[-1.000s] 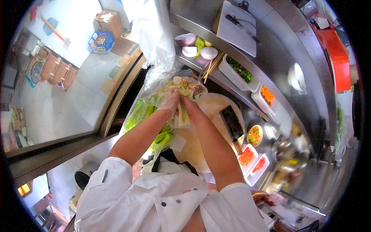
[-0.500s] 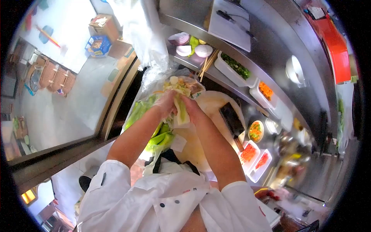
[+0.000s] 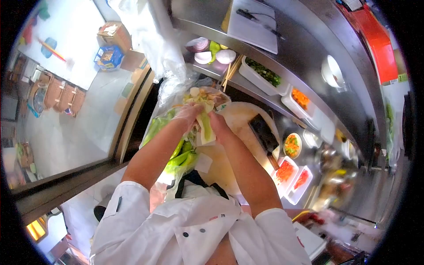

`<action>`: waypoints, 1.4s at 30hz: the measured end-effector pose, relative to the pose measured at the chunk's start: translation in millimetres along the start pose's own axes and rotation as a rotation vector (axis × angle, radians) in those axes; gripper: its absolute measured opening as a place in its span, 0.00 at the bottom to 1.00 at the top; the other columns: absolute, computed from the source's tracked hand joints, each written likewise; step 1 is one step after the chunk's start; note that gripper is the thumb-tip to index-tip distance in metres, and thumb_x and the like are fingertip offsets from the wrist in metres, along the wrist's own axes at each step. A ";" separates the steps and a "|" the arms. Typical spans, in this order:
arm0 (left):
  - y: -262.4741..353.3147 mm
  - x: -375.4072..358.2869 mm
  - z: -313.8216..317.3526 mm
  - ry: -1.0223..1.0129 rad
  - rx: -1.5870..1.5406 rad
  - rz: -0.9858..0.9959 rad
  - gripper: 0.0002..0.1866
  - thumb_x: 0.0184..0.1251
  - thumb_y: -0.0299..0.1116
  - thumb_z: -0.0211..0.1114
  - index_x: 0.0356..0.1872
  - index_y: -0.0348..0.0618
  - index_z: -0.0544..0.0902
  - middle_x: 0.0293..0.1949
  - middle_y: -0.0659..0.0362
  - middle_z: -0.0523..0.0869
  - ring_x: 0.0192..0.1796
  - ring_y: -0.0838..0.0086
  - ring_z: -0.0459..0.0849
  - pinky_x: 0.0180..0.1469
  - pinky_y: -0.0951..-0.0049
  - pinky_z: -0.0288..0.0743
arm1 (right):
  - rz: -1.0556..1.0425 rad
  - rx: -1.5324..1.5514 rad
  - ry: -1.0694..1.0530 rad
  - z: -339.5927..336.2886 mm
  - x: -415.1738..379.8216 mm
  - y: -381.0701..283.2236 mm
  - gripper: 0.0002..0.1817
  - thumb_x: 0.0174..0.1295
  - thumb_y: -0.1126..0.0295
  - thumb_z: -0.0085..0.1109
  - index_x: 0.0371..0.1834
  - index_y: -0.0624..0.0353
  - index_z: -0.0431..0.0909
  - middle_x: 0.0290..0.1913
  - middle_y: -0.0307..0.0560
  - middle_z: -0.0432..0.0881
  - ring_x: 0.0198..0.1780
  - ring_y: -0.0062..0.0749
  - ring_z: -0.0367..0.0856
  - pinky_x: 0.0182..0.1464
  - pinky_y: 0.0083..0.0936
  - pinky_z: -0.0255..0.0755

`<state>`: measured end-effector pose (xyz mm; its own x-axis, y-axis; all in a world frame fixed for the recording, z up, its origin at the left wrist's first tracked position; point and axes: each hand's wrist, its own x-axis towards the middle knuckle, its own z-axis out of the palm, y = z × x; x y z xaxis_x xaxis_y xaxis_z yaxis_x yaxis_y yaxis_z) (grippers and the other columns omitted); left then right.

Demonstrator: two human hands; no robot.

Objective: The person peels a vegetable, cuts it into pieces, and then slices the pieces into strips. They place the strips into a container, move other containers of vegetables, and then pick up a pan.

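My left hand [image 3: 189, 114] and my right hand [image 3: 216, 122] are close together, fingers closed around a long pale green vegetable [image 3: 206, 127] that hangs between them. Its exact kind is not clear. Just beyond my fingertips is a bowl of mixed vegetable scraps [image 3: 207, 96]. Under my left forearm lies a clear plastic bag with several long green peppers [image 3: 179, 159]. Below my hands is a round cutting board [image 3: 236, 154], and a cleaver [image 3: 264, 134] with a dark blade rests on its right side.
To the right stand tubs of chopped greens [image 3: 265, 74], diced carrot [image 3: 300, 99] and chopped red pepper [image 3: 285, 171], plus a mixed bowl [image 3: 292, 145]. Cut onions [image 3: 225, 56] and chopsticks [image 3: 232, 73] sit on the shelf ahead. A plastic sheet [image 3: 150, 39] hangs at left.
The camera view has shifted slightly. The hands remain over the board's left edge with the pale green vegetable, which shows a little lower between them.
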<state>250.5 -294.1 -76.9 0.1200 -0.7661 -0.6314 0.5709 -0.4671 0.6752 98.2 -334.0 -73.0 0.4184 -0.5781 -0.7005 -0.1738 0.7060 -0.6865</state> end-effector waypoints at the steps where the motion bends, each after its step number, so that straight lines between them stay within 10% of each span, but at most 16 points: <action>1: 0.3 2.5 -0.7 0.029 0.058 -0.039 0.20 0.74 0.36 0.65 0.63 0.41 0.79 0.44 0.52 0.88 0.37 0.65 0.89 0.35 0.64 0.84 | 0.000 0.004 0.004 -2.2 0.1 1.7 0.21 0.74 0.56 0.47 0.54 0.61 0.80 0.41 0.50 0.86 0.34 0.38 0.87 0.35 0.34 0.83; 8: 20.7 17.8 -8.4 0.114 0.358 -0.055 0.21 0.78 0.42 0.61 0.63 0.38 0.79 0.48 0.52 0.88 0.47 0.64 0.88 0.46 0.67 0.85 | -0.048 -0.078 0.083 -10.1 -4.3 1.1 0.20 0.73 0.58 0.46 0.53 0.62 0.79 0.42 0.51 0.84 0.35 0.40 0.86 0.37 0.37 0.82; 11: 18.1 1.3 -16.9 -0.202 0.328 0.012 0.25 0.76 0.44 0.64 0.64 0.37 0.78 0.50 0.51 0.87 0.49 0.63 0.88 0.47 0.67 0.84 | -0.068 -0.110 0.114 -4.2 -23.0 -17.5 0.20 0.73 0.58 0.45 0.52 0.62 0.79 0.44 0.51 0.84 0.38 0.40 0.86 0.39 0.39 0.82; 13: 14.2 -7.8 -27.7 -0.366 1.691 1.046 0.27 0.73 0.48 0.69 0.62 0.37 0.78 0.49 0.51 0.87 0.48 0.64 0.88 0.46 0.66 0.84 | -0.068 -0.073 0.123 -5.7 -20.6 -19.4 0.20 0.72 0.58 0.45 0.52 0.62 0.79 0.44 0.51 0.84 0.39 0.40 0.86 0.39 0.40 0.82; 14: 16.5 -16.4 -17.8 -0.369 1.694 1.046 0.27 0.73 0.48 0.69 0.62 0.37 0.78 0.49 0.51 0.87 0.48 0.64 0.88 0.46 0.66 0.84 | -0.058 -0.080 0.131 -11.4 -10.2 -15.1 0.20 0.72 0.58 0.45 0.52 0.63 0.79 0.44 0.51 0.84 0.39 0.40 0.86 0.39 0.40 0.82; 16: 17.2 -29.4 4.6 -0.267 0.569 0.084 0.31 0.66 0.52 0.75 0.59 0.37 0.80 0.46 0.50 0.88 0.45 0.64 0.88 0.46 0.64 0.83 | -0.045 -0.087 0.141 -14.9 -3.3 -11.1 0.20 0.72 0.58 0.45 0.52 0.63 0.79 0.44 0.51 0.84 0.38 0.41 0.86 0.38 0.40 0.82; 19: 5.5 -0.6 -6.3 0.163 0.846 0.241 0.33 0.60 0.55 0.78 0.55 0.38 0.82 0.43 0.51 0.89 0.40 0.63 0.87 0.45 0.61 0.82 | 0.030 -0.021 0.190 -14.7 -0.2 -8.3 0.21 0.73 0.57 0.45 0.51 0.64 0.79 0.41 0.52 0.85 0.34 0.41 0.86 0.36 0.39 0.82; 29: 36.2 29.6 -8.9 0.262 1.021 0.439 0.18 0.61 0.49 0.76 0.39 0.44 0.88 0.35 0.51 0.91 0.38 0.56 0.89 0.43 0.59 0.80 | 0.079 0.049 0.209 -40.6 -38.0 -5.2 0.21 0.73 0.57 0.46 0.50 0.64 0.79 0.35 0.54 0.85 0.28 0.42 0.84 0.32 0.40 0.80; 32: 28.3 21.6 -4.6 0.253 1.034 0.686 0.13 0.64 0.44 0.72 0.43 0.49 0.89 0.39 0.51 0.91 0.38 0.51 0.88 0.43 0.58 0.81 | 0.063 0.016 0.268 -56.5 -31.2 15.2 0.21 0.73 0.57 0.45 0.50 0.63 0.79 0.35 0.53 0.84 0.29 0.42 0.84 0.33 0.40 0.80; 34: 10.9 36.0 -23.9 0.187 1.605 0.953 0.11 0.65 0.40 0.70 0.46 0.51 0.88 0.42 0.49 0.90 0.41 0.49 0.88 0.45 0.55 0.81 | 0.083 -0.023 0.286 -61.6 -35.1 19.3 0.20 0.73 0.56 0.45 0.49 0.62 0.79 0.35 0.53 0.84 0.30 0.42 0.85 0.34 0.41 0.80; 42: 31.5 -20.9 -1.8 0.117 1.267 0.771 0.19 0.70 0.31 0.66 0.62 0.49 0.84 0.57 0.50 0.87 0.59 0.51 0.85 0.66 0.56 0.76 | 0.005 0.129 0.225 -95.2 -62.8 37.3 0.22 0.75 0.54 0.44 0.51 0.62 0.79 0.48 0.50 0.83 0.47 0.40 0.83 0.48 0.41 0.76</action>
<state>267.5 -292.0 -43.1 0.1544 -0.9871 0.0421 -0.7237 -0.0840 0.6850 -19.4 -310.2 -73.1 0.2062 -0.6405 -0.7397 -0.0541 0.7474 -0.6622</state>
